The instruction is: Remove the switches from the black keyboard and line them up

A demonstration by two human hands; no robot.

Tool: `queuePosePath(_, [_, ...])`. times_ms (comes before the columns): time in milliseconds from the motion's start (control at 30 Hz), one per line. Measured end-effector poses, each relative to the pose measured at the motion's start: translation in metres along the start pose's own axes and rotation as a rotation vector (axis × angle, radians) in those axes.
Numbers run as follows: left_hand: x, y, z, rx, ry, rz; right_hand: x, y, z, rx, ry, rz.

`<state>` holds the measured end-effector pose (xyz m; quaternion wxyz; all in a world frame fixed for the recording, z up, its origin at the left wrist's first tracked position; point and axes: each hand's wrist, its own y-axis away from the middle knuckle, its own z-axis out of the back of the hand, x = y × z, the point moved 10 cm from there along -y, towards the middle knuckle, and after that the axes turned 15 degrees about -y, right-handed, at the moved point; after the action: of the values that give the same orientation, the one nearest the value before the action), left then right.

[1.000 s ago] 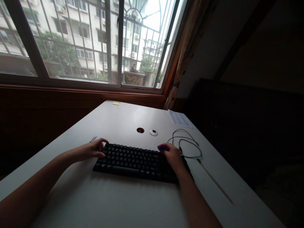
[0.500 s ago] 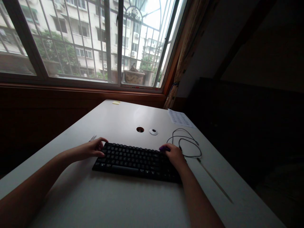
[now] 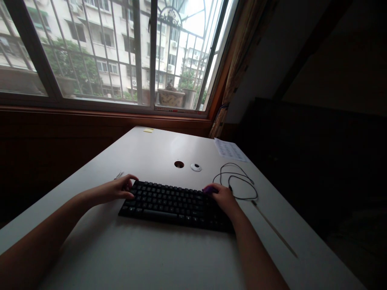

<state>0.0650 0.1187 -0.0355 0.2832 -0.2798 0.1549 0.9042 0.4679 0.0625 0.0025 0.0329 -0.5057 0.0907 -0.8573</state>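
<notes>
A black keyboard lies on the white table in front of me. My left hand grips its left end, index finger at the back corner and thumb on the side near the keys. Over the keyboard's right part is my right hand, fingers closed around a small purple object whose kind I cannot make out. That object is at the back row of keys, and the hand hides the keys beneath it.
A black cable lies coiled right of the keyboard, near a thin stick with a dark tip. Behind are a cable hole, its round white cover, a printed sheet and yellow sticky notes. A small metallic item lies by my left hand.
Both hands stay in nearly the same place on the keyboard. The purple object has shifted only very slightly in my right fingers.
</notes>
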Motion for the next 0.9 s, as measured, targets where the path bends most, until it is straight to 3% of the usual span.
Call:
queuePosePath(167, [0.001, 0.0, -0.001, 0.006, 0.006, 0.011, 0.003, 0.0, 0.005, -0.104, 0.045, 0.019])
queuePosePath(300, [0.001, 0.001, 0.0, 0.007, -0.001, 0.01, -0.002, 0.002, 0.019, -0.2, -0.048, 0.019])
queuePosePath(367, [0.002, 0.001, 0.0, 0.003, -0.013, 0.01, -0.002, 0.003, 0.024, -0.183, -0.073, 0.023])
queuePosePath(567, [0.001, 0.0, 0.0, 0.0, 0.007, 0.001, -0.002, 0.002, 0.01, 0.046, -0.009, 0.017])
queuePosePath(733, [-0.004, 0.001, 0.002, 0.0, -0.015, 0.004, -0.002, -0.002, 0.013, -0.045, 0.106, 0.067])
queuePosePath(900, [0.0, 0.0, 0.0, -0.002, -0.018, -0.009, -0.004, 0.002, 0.031, -0.122, 0.065, 0.061])
